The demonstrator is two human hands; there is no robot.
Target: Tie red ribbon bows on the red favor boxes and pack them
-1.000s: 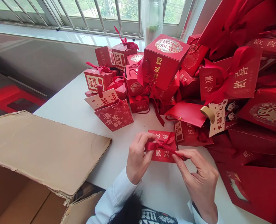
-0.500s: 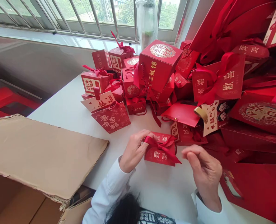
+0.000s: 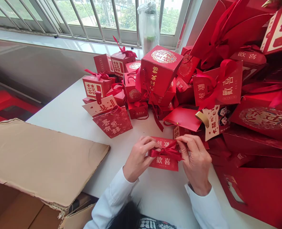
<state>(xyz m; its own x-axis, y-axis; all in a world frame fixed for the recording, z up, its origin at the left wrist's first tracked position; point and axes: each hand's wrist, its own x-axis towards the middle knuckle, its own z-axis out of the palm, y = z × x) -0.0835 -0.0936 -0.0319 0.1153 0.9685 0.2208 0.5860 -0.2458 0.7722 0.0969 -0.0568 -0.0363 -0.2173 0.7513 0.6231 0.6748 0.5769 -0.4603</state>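
Observation:
A small red gift box (image 3: 164,164) with pale gold characters lies on the white table in front of me. Across its top runs a red ribbon (image 3: 166,152) tied in a bow. At the left end of the bow, my left hand (image 3: 141,156) pinches a ribbon loop between thumb and fingers. My right hand (image 3: 195,159) is closed at the opposite side, its thumb and fingertips pinching the bow's right end. The ribbon is stretched sideways between both hands. Fingers cover parts of the box's left and right edges.
Red gift boxes and bags (image 3: 161,70) are piled at the back and right of the white table (image 3: 59,98). An opened cardboard box (image 3: 47,159) stands at the left front. A plastic-wrapped bottle (image 3: 149,31) is by the barred window. A red stool (image 3: 9,101) shows far left.
My right hand has moved left from beside the gift box and taken hold of the bow's right end. My left hand keeps its pinch; the bow is now drawn straighter.

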